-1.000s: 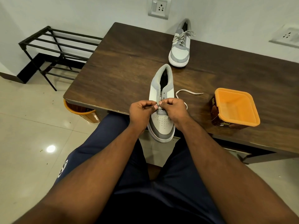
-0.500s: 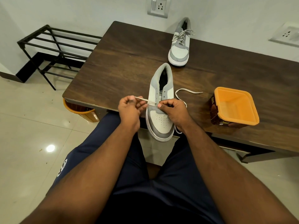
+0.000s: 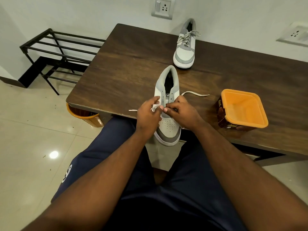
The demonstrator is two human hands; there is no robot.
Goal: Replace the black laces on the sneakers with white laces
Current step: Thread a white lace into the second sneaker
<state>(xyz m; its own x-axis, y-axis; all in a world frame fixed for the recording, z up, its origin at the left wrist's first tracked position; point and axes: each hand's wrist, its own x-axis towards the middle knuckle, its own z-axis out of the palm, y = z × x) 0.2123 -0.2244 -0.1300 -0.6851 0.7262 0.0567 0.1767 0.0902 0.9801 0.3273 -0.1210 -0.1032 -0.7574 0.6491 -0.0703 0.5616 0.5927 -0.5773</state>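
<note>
A grey and white sneaker [image 3: 168, 125] lies at the table's near edge, toe toward me and jutting over it. A white lace [image 3: 195, 93] runs through its lowest eyelets. One end trails right on the table. My left hand [image 3: 147, 116] pinches the other end at the shoe's left side, its tip sticking out left. My right hand [image 3: 180, 111] pinches the lace at the eyelets over the tongue. A second sneaker [image 3: 184, 52], laced in white, stands at the far side of the table.
An orange-lidded brown tub [image 3: 241, 110] sits on the dark wooden table [image 3: 126, 64] to the right. A black metal rack [image 3: 56, 52] stands on the floor at left. An orange bin [image 3: 86, 116] sits under the table's near left corner.
My left hand drew the lace end out to the left, then came back in against the shoe. My right hand stayed at the eyelets.
</note>
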